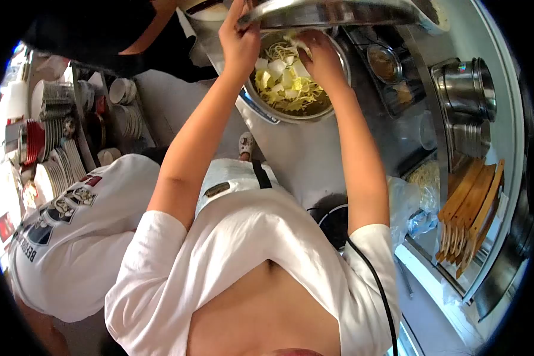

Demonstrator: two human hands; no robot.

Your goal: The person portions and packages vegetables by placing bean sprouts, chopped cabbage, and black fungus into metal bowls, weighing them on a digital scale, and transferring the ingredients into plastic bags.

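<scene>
My left hand (241, 47) is closed on the near left rim of a large shiny metal bowl (332, 13), which is tilted at the top of the view; its inside is hidden from me. Below it, a round metal pot (261, 113) holds cut cabbage (291, 80) in pale yellow and white pieces, with thin strands (276, 52) among them. My right hand (324, 59) reaches over the far right part of this pot. Its fingers curl around pale bits of cabbage near the tilted bowl, and the fingertips are partly hidden.
A co-worker in dark clothing (118, 35) stands at upper left, another in a white shirt (83, 237) close on my left. Stacked plates (59, 166) fill the left shelves. On the right are a small metal bowl (384, 63), steel pots (469, 89) and wooden-handled strainers (471, 207).
</scene>
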